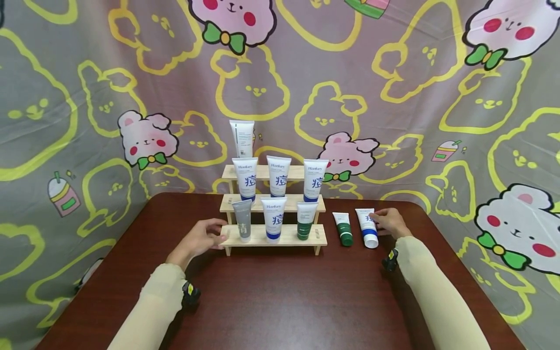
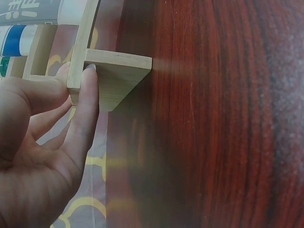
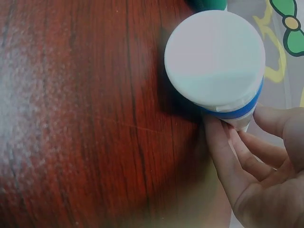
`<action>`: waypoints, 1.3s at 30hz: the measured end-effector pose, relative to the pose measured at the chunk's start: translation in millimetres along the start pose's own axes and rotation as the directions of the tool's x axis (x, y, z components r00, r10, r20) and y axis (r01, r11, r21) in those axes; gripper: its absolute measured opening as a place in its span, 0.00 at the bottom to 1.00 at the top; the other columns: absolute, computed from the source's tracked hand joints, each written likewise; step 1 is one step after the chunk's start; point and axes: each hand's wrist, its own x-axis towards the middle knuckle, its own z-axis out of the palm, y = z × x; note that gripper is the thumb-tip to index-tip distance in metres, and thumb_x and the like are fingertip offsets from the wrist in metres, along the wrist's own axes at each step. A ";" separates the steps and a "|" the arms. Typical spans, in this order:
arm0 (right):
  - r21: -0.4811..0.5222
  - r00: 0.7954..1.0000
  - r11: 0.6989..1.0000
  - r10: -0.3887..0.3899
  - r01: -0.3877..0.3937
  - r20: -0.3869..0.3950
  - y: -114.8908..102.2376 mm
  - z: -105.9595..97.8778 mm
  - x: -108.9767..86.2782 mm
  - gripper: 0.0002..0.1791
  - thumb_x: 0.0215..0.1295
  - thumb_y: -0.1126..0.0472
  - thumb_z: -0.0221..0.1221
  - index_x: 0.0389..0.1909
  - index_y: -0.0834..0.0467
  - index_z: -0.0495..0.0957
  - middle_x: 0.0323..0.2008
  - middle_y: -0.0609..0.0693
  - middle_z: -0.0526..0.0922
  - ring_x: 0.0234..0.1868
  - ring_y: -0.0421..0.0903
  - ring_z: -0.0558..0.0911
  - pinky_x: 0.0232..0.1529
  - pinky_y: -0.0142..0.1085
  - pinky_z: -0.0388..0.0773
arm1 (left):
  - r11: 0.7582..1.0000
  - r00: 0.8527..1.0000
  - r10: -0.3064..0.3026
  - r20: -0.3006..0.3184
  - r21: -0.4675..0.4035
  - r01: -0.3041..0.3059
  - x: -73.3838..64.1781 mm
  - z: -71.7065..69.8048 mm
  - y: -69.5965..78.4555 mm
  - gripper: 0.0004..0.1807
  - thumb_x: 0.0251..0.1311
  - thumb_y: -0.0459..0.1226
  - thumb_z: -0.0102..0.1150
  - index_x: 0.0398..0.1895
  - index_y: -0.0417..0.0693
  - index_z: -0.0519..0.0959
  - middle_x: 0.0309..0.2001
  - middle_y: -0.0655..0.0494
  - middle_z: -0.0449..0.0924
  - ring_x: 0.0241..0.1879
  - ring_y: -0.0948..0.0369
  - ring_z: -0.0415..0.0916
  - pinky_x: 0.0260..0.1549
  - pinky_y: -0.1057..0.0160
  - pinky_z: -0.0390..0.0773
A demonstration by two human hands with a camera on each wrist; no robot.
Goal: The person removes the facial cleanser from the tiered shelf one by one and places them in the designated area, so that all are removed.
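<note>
A three-step wooden display stand (image 1: pixel 280 234) holds several squeeze tubes standing on their caps. At the left end of its bottom step my left hand (image 1: pixel 202 241) pinches the board (image 2: pixel 81 52), thumb and fingers on opposite faces. On the table to the right lies a white squeeze tube (image 1: pixel 366 224) with a blue band, its white cap (image 3: pixel 214 58) toward me. My right hand (image 1: pixel 391 222) holds that tube by its side, near the flat end, with thumb and fingers around it. Just left of it a small green-and-white tube (image 1: pixel 343 228) lies apart.
The bottom step bears a grey tube (image 1: pixel 242 219), a white-and-blue tube (image 1: pixel 273 218) and a green-and-white tube (image 1: pixel 306 219). Three white-and-blue tubes are on the middle step, one white tube (image 1: pixel 243 138) on top. A patterned curtain (image 1: pixel 297 63) hangs behind the dark wooden table (image 1: pixel 297 296).
</note>
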 end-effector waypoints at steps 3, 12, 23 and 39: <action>-0.015 1.000 1.000 -0.008 0.008 -0.001 -0.1 1.3 1.2 0.29 0.74 0.58 0.57 0.61 0.79 0.67 0.44 0.67 0.77 0.34 0.50 0.81 0.33 0.44 0.87 | 1.000 1.000 -0.005 -0.001 0.001 0.005 -0.5 0.0 0.7 0.24 0.60 0.20 0.62 0.61 0.29 0.72 0.47 0.35 0.73 0.34 0.53 0.80 0.34 0.55 0.87; -0.083 0.999 0.996 -0.025 0.023 -0.021 -3.3 2.1 -1.7 0.26 0.73 0.57 0.58 0.58 0.77 0.71 0.40 0.65 0.78 0.34 0.50 0.81 0.31 0.44 0.87 | 1.000 1.000 0.005 -0.002 -0.011 -0.005 -1.0 0.3 1.7 0.24 0.61 0.20 0.62 0.61 0.29 0.72 0.47 0.34 0.73 0.34 0.53 0.80 0.34 0.55 0.87; -0.083 0.995 0.993 -0.091 0.087 -0.045 -13.3 -10.1 -4.9 0.24 0.72 0.60 0.58 0.56 0.78 0.72 0.41 0.68 0.82 0.31 0.52 0.85 0.30 0.43 0.87 | 1.000 1.000 -0.002 0.004 -0.006 0.002 -1.5 0.6 3.0 0.24 0.62 0.21 0.61 0.62 0.29 0.71 0.47 0.35 0.74 0.33 0.53 0.81 0.35 0.53 0.87; 0.014 0.965 0.965 -0.263 0.263 0.008 -112.9 -12.9 -15.1 0.25 0.74 0.57 0.59 0.62 0.71 0.71 0.53 0.69 0.77 0.45 0.62 0.82 0.41 0.44 0.86 | 1.000 1.000 0.007 0.000 -0.005 -0.007 0.3 -0.6 0.0 0.24 0.61 0.21 0.62 0.61 0.28 0.71 0.46 0.35 0.73 0.33 0.52 0.81 0.34 0.53 0.87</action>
